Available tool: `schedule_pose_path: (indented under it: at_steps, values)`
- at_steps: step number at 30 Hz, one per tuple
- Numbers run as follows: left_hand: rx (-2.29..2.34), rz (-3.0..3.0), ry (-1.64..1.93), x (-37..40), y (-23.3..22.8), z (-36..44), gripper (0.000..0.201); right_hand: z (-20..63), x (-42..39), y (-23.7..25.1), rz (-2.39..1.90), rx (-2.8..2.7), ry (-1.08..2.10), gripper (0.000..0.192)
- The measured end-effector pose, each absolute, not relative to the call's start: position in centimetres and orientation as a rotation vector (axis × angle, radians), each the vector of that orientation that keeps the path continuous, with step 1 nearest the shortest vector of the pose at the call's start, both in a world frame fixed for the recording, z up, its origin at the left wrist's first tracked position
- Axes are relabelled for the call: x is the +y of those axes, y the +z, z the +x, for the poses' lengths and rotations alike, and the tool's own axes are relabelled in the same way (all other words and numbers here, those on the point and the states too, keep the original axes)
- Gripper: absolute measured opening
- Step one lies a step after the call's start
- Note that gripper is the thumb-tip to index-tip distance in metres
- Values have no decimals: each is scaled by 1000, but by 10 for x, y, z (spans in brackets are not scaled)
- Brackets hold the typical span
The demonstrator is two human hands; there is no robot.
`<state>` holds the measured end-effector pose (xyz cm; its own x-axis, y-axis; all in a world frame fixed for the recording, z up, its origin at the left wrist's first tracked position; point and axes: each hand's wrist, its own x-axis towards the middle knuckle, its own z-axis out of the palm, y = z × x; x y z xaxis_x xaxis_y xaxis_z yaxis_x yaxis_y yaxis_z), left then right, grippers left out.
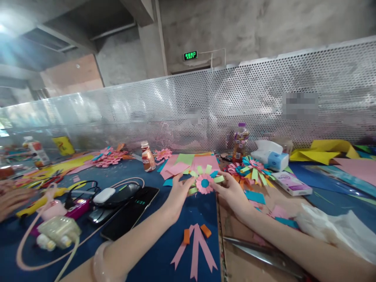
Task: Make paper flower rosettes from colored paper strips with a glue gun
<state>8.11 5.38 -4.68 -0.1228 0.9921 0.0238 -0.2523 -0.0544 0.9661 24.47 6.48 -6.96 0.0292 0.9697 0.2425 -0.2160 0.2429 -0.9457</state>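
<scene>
Between my two hands is a paper flower [202, 187] with pink petals, a blue round centre, and light green and blue strips behind it. My left hand [179, 194] pinches its left edge with thumb and fingers. On the opposite side, my right hand [230, 191] grips the right edge near a green strip. Below the flower, pink paper strips [194, 250] with notched ends fan out on the blue mat, with small orange paper pieces [206, 231] by their top. Pink paper sheets [207, 162] lie just behind the flower.
Scissors [264, 254] lie beneath my right forearm. A phone [132, 213], cables and a charger [60, 231] crowd the left. Bottles [147, 157], finished paper flowers [256, 169] and tissue packs [277, 160] stand farther back. Another person's hand [13, 201] is at far left.
</scene>
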Motion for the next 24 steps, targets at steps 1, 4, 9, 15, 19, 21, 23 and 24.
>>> schedule_pose_path:
  at_steps: [1,4,9,15,19,21,23,24]
  values:
    - [1085,990,1394,49,-46,83,54,245,64,-69,-870,-1130,1103,57]
    - [1072,1054,1268,46,-39,82,40,248,65,-68,-899,-1108,1090,56]
    - [1004,1102,1188,51,-37,75,34,248,61,-65,-932,-1117,1131,60]
    - [954,1082,1284,48,-38,76,23,247,52,-58,-933,-1148,1183,39]
    - [921,854,1412,50,-34,75,14,248,52,-61,-944,-1194,1160,38]
    - [963,755,1457,53,-33,73,10,248,54,-63,-952,-1233,1138,41]
    - [1016,678,1492,55,-31,70,7,247,57,-66,-972,-1271,1117,40]
    - [1034,650,1509,56,-31,69,6,247,58,-68,-984,-1285,1102,39]
